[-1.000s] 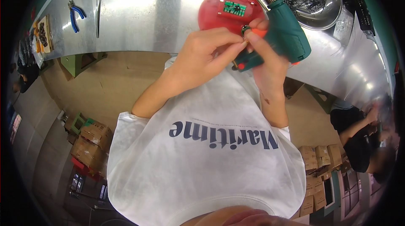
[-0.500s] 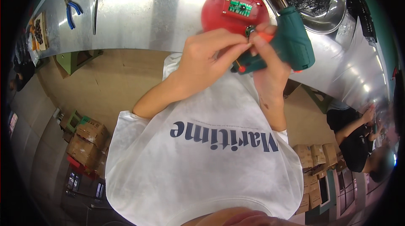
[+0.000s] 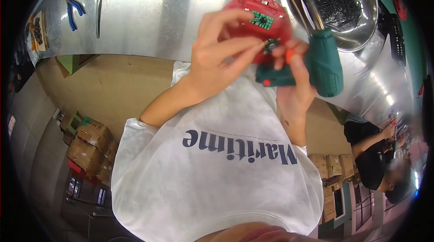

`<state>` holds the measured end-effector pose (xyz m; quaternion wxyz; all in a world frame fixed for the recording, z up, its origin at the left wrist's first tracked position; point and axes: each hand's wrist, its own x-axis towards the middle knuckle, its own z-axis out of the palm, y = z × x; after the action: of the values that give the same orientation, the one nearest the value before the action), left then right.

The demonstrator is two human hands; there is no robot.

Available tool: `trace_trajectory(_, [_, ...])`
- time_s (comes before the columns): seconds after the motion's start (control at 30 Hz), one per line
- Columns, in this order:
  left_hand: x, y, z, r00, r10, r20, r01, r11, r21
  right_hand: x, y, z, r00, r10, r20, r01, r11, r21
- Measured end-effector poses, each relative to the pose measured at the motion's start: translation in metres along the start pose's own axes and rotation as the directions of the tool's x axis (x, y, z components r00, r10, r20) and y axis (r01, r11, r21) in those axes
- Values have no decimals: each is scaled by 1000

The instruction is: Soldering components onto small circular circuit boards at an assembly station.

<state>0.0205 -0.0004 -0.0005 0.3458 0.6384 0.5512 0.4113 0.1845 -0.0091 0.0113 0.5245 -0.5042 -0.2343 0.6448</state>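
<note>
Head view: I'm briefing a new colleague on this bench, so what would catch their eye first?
The red round housing with a small green circuit board, up at centre on the metal table, where the left hand steadies it. Just right, the right hand holds a green electric screwdriver against it. Farther right sits a steel bowl of dark small parts.

Workshop — steel bench (image 3: 149, 11), pliers (image 3: 72, 10), cartons (image 3: 88, 140)

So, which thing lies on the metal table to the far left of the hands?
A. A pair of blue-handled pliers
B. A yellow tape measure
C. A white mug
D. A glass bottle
A: a pair of blue-handled pliers lies on the metal table, far left of the left hand and the red round device.
</note>
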Motion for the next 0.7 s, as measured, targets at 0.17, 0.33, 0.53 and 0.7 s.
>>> trace_trajectory(0.17, [6, -19, 13, 993, -70, -99, 63, 995, -71, -15, -18, -32, 994, 0, 114, 17, 989, -146])
trace_trajectory(0.33, [11, -16, 13, 995, -94, -40, 91, 993, -75, -30, -30, -58, 981, 121, 154, -62, 937, -343])
trace_trajectory(0.53, [11, -18, 13, 995, -89, -44, 86, 994, -67, -46, -20, -79, 995, 22, 95, 35, 832, -554])
trace_trajectory(0.7, [11, -19, 14, 996, -69, -49, 67, 997, -43, -46, -18, -88, 987, 3, 161, 93, 804, -588])
